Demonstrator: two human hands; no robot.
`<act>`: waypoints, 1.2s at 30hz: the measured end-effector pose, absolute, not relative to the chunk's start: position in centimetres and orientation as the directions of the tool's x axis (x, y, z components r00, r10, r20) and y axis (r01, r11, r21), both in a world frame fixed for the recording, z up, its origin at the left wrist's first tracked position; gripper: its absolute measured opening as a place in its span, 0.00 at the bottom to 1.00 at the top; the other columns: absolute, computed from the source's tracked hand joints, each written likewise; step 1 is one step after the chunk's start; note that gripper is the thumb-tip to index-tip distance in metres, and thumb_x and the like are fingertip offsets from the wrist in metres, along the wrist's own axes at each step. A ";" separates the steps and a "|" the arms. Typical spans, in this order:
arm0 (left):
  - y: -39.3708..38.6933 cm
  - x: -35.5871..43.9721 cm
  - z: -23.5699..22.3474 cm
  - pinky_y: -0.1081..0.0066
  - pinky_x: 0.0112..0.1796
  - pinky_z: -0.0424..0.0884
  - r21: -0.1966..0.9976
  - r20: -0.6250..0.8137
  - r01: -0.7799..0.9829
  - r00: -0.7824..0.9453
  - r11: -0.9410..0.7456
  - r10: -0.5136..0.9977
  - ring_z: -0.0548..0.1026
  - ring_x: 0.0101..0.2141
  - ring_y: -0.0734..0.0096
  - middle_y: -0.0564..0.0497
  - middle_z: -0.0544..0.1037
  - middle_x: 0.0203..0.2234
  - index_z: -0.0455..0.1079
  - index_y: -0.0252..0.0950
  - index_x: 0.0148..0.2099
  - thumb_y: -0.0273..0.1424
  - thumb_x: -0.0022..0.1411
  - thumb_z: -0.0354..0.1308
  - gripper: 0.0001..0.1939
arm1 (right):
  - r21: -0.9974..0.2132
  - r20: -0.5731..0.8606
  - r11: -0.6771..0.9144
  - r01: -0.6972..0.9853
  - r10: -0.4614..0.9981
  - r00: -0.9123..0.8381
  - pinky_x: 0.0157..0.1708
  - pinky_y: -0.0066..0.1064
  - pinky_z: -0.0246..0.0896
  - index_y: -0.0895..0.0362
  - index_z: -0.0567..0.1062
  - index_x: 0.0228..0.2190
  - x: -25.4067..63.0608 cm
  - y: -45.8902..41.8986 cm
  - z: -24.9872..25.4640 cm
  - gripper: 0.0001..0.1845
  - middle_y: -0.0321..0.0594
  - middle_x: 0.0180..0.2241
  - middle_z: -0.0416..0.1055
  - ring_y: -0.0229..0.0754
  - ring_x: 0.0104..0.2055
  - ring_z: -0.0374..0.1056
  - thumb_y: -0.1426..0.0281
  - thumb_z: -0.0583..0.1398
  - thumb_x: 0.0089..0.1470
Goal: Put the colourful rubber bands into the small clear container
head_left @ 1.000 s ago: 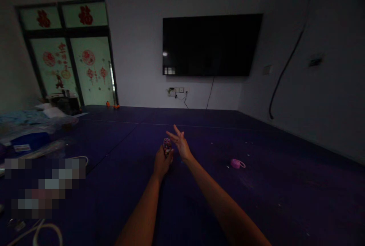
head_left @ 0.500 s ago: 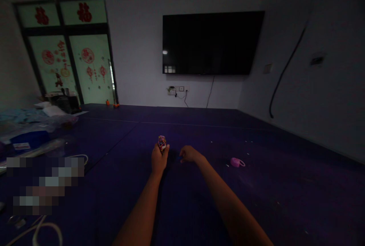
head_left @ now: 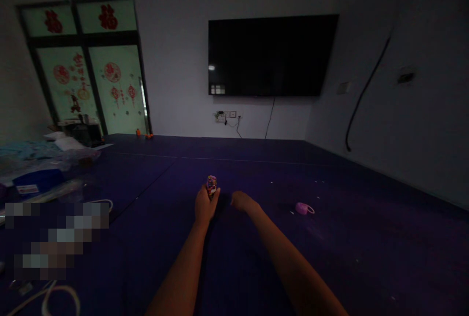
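My left hand [head_left: 204, 207] is closed around a small, rounded, patterned object [head_left: 211, 185] in purple, yellow and red. Its top stands up above my fingers, and the dim light hides what kind of thing it is. A short gap to the right, my right hand [head_left: 243, 201] hovers low over the dark blue surface [head_left: 234, 257] with its fingers curled in. Whatever those fingers pinch is hidden from this angle. Farther right lies a pink-purple round piece with a loop [head_left: 302, 208], apart from both hands.
At the left are a blue container [head_left: 38, 180], crumpled clear plastic [head_left: 78, 157] and a white cable [head_left: 60, 290]. Small white scraps dot the surface on the right. A television [head_left: 273, 56] hangs on the far wall, and a black cable [head_left: 370, 81] dangles at the right.
My left hand and the patterned object have shifted slightly right. My right hand has turned so its fingers are more tucked in; a blue bit seen at its fingertips no longer shows.
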State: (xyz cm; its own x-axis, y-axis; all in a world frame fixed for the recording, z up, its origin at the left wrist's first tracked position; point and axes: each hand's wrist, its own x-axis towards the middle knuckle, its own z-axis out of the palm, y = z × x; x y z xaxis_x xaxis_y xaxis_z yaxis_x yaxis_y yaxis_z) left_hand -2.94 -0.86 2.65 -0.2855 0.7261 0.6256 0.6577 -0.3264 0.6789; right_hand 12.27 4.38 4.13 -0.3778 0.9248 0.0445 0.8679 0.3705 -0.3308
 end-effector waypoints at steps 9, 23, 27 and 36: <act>-1.2 -2.7 2.9 0.68 0.35 0.67 0.580 0.640 0.742 -0.158 -0.337 0.752 0.74 0.34 0.63 0.45 0.75 0.33 0.65 0.35 0.42 0.41 0.60 0.52 0.15 | -0.449 0.402 0.561 0.695 0.822 -0.404 0.39 0.28 0.61 0.58 0.75 0.31 11.9 4.5 9.7 0.12 0.43 0.35 0.74 0.39 0.39 0.69 0.75 0.52 0.56; -1.1 -2.5 2.4 0.67 0.34 0.67 0.421 0.703 0.828 -0.039 -0.371 0.710 0.73 0.34 0.63 0.47 0.73 0.31 0.66 0.38 0.42 0.40 0.58 0.55 0.13 | -0.437 0.397 0.638 0.634 0.769 -0.501 0.48 0.28 0.57 0.57 0.80 0.26 12.0 1.7 12.4 0.10 0.43 0.41 0.75 0.44 0.48 0.67 0.78 0.58 0.44; -1.1 -2.4 2.4 0.67 0.35 0.67 0.420 0.706 0.825 -0.035 -0.379 0.707 0.72 0.34 0.63 0.47 0.73 0.32 0.66 0.38 0.42 0.39 0.58 0.56 0.13 | -0.434 0.336 0.653 0.621 0.757 -0.560 0.50 0.27 0.56 0.58 0.80 0.28 12.2 1.5 12.7 0.13 0.42 0.41 0.75 0.44 0.50 0.65 0.77 0.56 0.47; -0.9 -2.6 2.2 0.67 0.35 0.67 0.407 0.712 0.819 -0.007 -0.404 0.702 0.72 0.34 0.62 0.47 0.73 0.32 0.65 0.37 0.43 0.40 0.59 0.54 0.14 | -0.495 0.219 0.642 0.585 0.744 -0.631 0.57 0.36 0.48 0.59 0.78 0.31 12.0 1.6 12.4 0.31 0.42 0.37 0.76 0.44 0.51 0.65 0.58 0.40 0.64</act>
